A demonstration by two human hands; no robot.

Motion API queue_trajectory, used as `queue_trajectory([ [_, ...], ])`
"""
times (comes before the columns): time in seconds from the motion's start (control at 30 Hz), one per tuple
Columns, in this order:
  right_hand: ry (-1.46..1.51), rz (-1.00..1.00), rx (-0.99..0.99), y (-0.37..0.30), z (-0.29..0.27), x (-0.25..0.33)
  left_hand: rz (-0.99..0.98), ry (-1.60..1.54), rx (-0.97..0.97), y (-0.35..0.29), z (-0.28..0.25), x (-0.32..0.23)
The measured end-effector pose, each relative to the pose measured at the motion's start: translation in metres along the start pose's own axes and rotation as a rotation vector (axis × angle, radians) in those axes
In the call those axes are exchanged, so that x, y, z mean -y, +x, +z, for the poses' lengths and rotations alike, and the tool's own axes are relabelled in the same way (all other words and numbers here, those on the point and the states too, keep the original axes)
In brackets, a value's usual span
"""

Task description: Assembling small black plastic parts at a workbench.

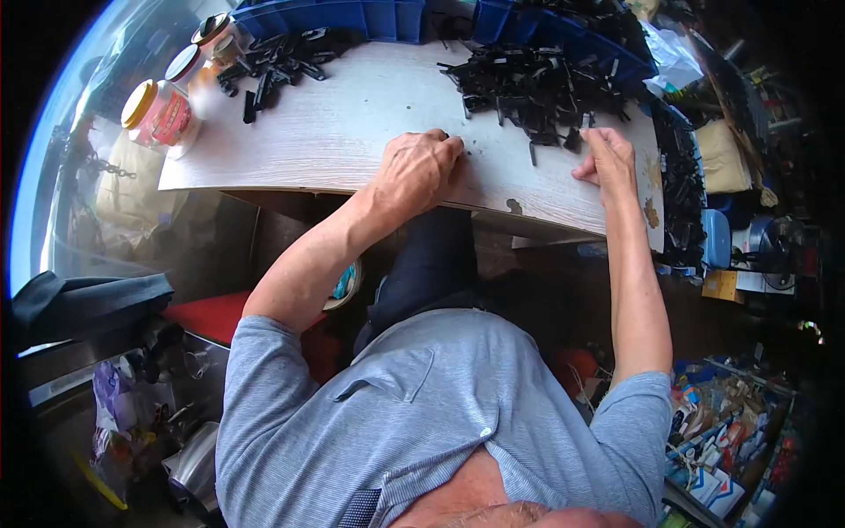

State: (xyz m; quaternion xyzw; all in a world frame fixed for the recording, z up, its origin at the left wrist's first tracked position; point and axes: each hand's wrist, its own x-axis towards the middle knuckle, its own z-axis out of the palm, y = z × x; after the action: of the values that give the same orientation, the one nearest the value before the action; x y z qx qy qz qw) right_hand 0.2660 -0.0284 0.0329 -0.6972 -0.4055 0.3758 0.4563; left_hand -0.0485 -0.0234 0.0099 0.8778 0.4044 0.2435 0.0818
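Note:
My left hand (418, 167) is curled closed at the front edge of the white table (352, 114). Its fingers are folded out of sight, with a trace of something dark at the fingertips that I cannot make out. At the right, my right hand (612, 158) reaches to the near edge of a big heap of small black plastic parts (528, 84). Its thumb stands apart from the bent forefinger, whose tip meets or nearly meets a black piece with a pale end. A smaller heap of similar black parts (277, 66) lies at the far left.
Blue plastic bins (339, 19) line the back of the table, the right one (563, 40) behind the big heap. Several lidded jars (158, 114) stand at the left edge. More black parts (679, 185) fill a container beyond the right edge. Mixed clutter (731, 431) lies lower right.

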Motion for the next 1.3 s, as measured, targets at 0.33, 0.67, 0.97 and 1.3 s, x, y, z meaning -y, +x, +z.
queue_trajectory([
  [0.33, -0.037, -0.002, 0.289, -0.039, 0.014, 0.023, 0.013, 0.047, -0.034, 0.002, 0.003, -0.016],
  [0.67, -0.263, -0.243, 0.618, -0.048, 0.069, 0.054, 0.297, -0.118, -0.057, 0.032, -0.024, -0.023],
  [0.97, -0.288, -0.179, 0.618, -0.045, 0.085, 0.033, 0.09, -0.075, -0.195, -0.006, 0.015, -0.014],
  [1.3, -0.278, -0.039, 0.546, -0.055, 0.096, 0.025, 0.077, -0.034, -0.191, -0.029, 0.013, -0.009],
])
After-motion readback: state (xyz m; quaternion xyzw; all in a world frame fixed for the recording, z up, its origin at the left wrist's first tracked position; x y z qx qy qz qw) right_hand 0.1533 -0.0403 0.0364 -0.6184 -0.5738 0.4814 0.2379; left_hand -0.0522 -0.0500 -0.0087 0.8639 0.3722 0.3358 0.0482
